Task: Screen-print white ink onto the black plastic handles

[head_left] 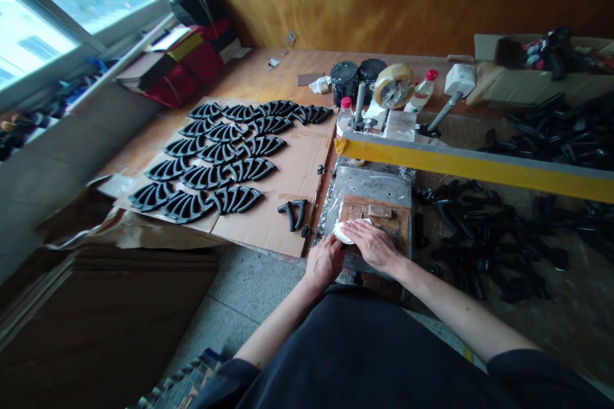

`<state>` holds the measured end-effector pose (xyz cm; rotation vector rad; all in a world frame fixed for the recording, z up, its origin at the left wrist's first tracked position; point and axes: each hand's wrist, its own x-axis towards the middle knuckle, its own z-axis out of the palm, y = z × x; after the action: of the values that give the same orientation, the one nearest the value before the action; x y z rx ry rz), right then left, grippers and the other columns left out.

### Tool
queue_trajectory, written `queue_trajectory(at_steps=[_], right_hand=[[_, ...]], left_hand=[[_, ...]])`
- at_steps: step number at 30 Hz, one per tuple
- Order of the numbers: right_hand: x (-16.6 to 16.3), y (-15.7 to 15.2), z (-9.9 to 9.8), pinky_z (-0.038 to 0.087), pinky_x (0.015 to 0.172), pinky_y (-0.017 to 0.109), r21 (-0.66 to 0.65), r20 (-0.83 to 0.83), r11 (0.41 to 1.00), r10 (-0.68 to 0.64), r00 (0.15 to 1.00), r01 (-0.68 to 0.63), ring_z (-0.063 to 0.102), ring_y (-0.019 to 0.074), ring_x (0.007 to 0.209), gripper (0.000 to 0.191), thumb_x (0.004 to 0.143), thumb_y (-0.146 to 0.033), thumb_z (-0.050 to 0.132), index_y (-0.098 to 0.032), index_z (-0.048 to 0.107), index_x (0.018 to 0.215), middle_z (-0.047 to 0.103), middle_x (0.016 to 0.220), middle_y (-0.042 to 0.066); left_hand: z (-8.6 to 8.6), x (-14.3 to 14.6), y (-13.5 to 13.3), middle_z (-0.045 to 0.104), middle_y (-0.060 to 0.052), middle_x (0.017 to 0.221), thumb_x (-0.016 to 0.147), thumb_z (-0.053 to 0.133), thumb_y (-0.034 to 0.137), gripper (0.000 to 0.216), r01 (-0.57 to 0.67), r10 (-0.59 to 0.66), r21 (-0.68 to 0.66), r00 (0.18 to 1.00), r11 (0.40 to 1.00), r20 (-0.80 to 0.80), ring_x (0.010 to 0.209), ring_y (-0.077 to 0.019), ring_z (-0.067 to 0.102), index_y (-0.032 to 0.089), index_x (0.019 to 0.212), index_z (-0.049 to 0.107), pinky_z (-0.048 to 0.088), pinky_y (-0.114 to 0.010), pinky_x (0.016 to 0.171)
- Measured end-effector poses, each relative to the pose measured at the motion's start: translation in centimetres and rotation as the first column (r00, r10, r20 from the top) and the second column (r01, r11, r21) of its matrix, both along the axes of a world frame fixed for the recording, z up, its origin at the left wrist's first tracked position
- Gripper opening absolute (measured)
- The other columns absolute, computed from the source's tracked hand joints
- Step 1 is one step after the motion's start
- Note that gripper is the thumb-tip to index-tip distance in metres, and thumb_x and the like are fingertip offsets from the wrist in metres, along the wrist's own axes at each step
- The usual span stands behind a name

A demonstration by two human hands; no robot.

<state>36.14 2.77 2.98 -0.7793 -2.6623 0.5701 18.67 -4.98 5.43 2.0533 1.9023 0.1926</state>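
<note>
Wooden workbench [259, 77]: right hand [377, 246] flat, fingers apart, on white cloth [341, 233] atop metal plate [369, 185]; left hand [325, 262] grip unclear. Black parts [220, 153] rowed left of plate, loose heap [484, 236] right.

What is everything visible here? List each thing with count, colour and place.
curved plastic parts: many, black, in rows on the cardboard
cardboard sheet: one, brown, on the table, left
pile of loose parts: many, black, right of the plate
metal plate: one, grey, below the yellow bar
yellow bar: one, yellow, across the right side
jars: two, black, behind the bar
white pad: one, white, on the plate
left hand: one, at the plate's near edge
right hand: one, flat on the white pad
</note>
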Motion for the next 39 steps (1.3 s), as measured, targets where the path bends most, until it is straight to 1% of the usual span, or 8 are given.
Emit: queue_trajectory(at_steps=[4, 10, 24, 28, 30, 32, 35, 39], right_hand=[[1.1, -0.2, 0.7, 0.036, 0.112, 0.05, -0.037, 0.005, 0.999, 0.032, 0.999, -0.031, 0.05, 0.0242, 0.13, 0.05, 0.092, -0.008, 0.038, -0.021, 0.053, 0.138, 0.054, 0.138, 0.01], [-0.4, 0.5, 1.1, 0.036, 0.113, 0.049, -0.092, 0.003, 0.996, 0.001, 1.0, 0.0, 0.051, 0.0244, 0.129, 0.05, 0.092, -0.009, 0.038, -0.021, 0.053, 0.138, 0.053, 0.14, 0.01], [0.4, 0.4, 1.4, 0.036, 0.112, 0.049, -0.126, -0.007, 0.992, 0.026, 1.0, -0.026, 0.05, 0.0243, 0.13, 0.047, 0.091, -0.01, 0.04, -0.02, 0.058, 0.133, 0.055, 0.137, 0.011], [2.3, 0.5, 2.6, 0.036, 0.112, 0.049, -0.211, -0.044, 0.976, 0.054, 0.998, -0.062, 0.056, 0.0238, 0.124, 0.042, 0.09, -0.013, 0.042, -0.023, 0.067, 0.122, 0.063, 0.129, 0.008], [2.9, 1.4, 3.2, 0.04, 0.109, 0.046, -0.292, -0.074, 0.956, -0.03, 0.997, 0.007, 0.06, 0.0226, 0.119, 0.039, 0.091, -0.016, 0.041, -0.025, 0.069, 0.117, 0.068, 0.122, 0.005], [3.2, 2.6, 3.6, 0.047, 0.099, 0.042, -0.369, -0.098, 0.905, -0.267, 0.959, 0.214, 0.065, 0.0232, 0.108, 0.036, 0.093, -0.024, 0.04, -0.024, 0.068, 0.116, 0.071, 0.115, 0.005], [3.2, 4.0, 3.4, 0.054, 0.076, 0.036, -0.516, -0.123, 0.7, -0.632, 0.765, 0.495, 0.068, 0.024, 0.086, 0.038, 0.092, -0.039, 0.045, -0.018, 0.067, 0.114, 0.074, 0.098, 0.008], [2.6, 3.7, 3.2, 0.052, 0.064, 0.029, -0.817, -0.174, 0.475, -0.743, 0.646, 0.326, 0.066, 0.0207, 0.076, 0.044, 0.081, -0.047, 0.059, -0.015, 0.065, 0.11, 0.073, 0.093, 0.007]], left_hand=[[0.0, 0.0, 0.1, 0.063, -0.004, 0.093, 0.09, 0.051, 0.025, 0.014, 0.005, -0.005, -0.037, 1.0, 0.999, -0.011, 0.087, -0.0167, 0.061, 0.02, 0.088, 0.064, 0.047, -0.025, 0.078], [0.1, -0.2, 0.3, 0.064, -0.006, 0.097, 0.089, 0.053, 0.023, 0.014, 0.008, -0.007, -0.027, 0.999, 1.0, 0.038, 0.09, -0.0183, 0.062, 0.021, 0.098, 0.064, 0.047, -0.027, 0.08], [0.2, -0.1, 0.3, 0.063, -0.005, 0.096, 0.09, 0.052, 0.026, 0.012, 0.01, -0.01, -0.042, 1.0, 0.999, 0.003, 0.09, -0.0184, 0.061, 0.021, 0.093, 0.063, 0.048, -0.027, 0.077], [0.1, -0.1, 0.2, 0.063, -0.004, 0.094, 0.09, 0.053, 0.026, 0.011, 0.003, -0.003, -0.038, 1.0, 0.999, 0.016, 0.09, -0.0177, 0.061, 0.022, 0.093, 0.063, 0.047, -0.026, 0.078], [0.1, -0.2, 0.1, 0.062, -0.005, 0.095, 0.09, 0.054, 0.027, 0.012, -0.002, 0.003, -0.035, 0.999, 0.999, 0.032, 0.091, -0.0178, 0.061, 0.022, 0.095, 0.063, 0.047, -0.026, 0.077], [-0.1, -0.2, 0.0, 0.062, -0.005, 0.097, 0.089, 0.055, 0.027, 0.012, -0.003, 0.004, -0.023, 0.999, 1.0, 0.044, 0.092, -0.0183, 0.061, 0.021, 0.097, 0.062, 0.047, -0.027, 0.078], [-0.5, -0.4, -0.2, 0.062, -0.006, 0.098, 0.089, 0.055, 0.027, 0.014, -0.013, 0.011, 0.022, 0.998, 1.0, 0.057, 0.092, -0.0192, 0.06, 0.02, 0.1, 0.06, 0.048, -0.029, 0.082], [-0.8, -0.5, -0.1, 0.065, -0.007, 0.095, 0.09, 0.053, 0.024, 0.015, -0.031, 0.021, 0.075, 0.991, 0.997, 0.13, 0.093, -0.0202, 0.061, 0.017, 0.102, 0.059, 0.047, -0.032, 0.087]])
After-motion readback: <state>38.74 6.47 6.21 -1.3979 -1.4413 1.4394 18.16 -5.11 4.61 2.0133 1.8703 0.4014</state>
